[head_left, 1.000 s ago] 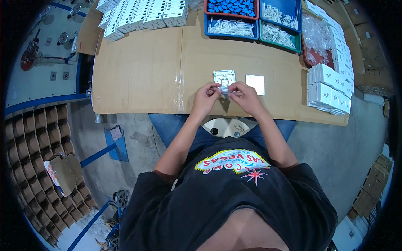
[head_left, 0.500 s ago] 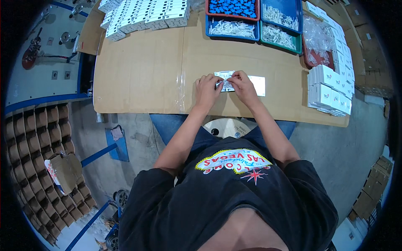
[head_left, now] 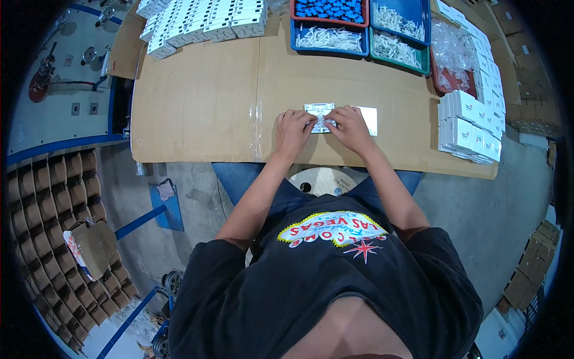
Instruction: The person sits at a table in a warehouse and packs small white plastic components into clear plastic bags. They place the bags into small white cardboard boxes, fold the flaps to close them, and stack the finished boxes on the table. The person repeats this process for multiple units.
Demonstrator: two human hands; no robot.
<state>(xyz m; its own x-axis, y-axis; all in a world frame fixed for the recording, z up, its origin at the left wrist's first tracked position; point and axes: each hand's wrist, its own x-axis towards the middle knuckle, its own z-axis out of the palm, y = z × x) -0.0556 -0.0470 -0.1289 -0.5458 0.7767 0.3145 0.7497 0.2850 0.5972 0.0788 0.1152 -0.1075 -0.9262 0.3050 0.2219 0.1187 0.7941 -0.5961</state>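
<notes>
My left hand (head_left: 292,131) and my right hand (head_left: 353,128) meet over a small flat piece with a dark-and-silver printed face (head_left: 319,108) lying on the cardboard table cover. Thumbs and fingertips of both are pinched together around a small whitish, see-through crumpled piece (head_left: 320,124) that looks like plastic; its exact kind is too small to tell. From under my right hand a plain white panel (head_left: 370,121) sticks out to the right. Whether it joins the printed piece is hidden by the fingers.
Stacked small white boxes (head_left: 206,21) stand at the far left, with more boxes (head_left: 469,128) at the right. At the back are trays of blue parts (head_left: 330,8) and white sticks (head_left: 329,39). Clear plastic bags (head_left: 451,51) fill a red tray. A cardboard sheet (head_left: 197,107) covers the table.
My hands have shifted slightly; the right fingers sit a little lower over the printed piece, with the whitish piece pressed closer to it. The whole view has moved slightly.
</notes>
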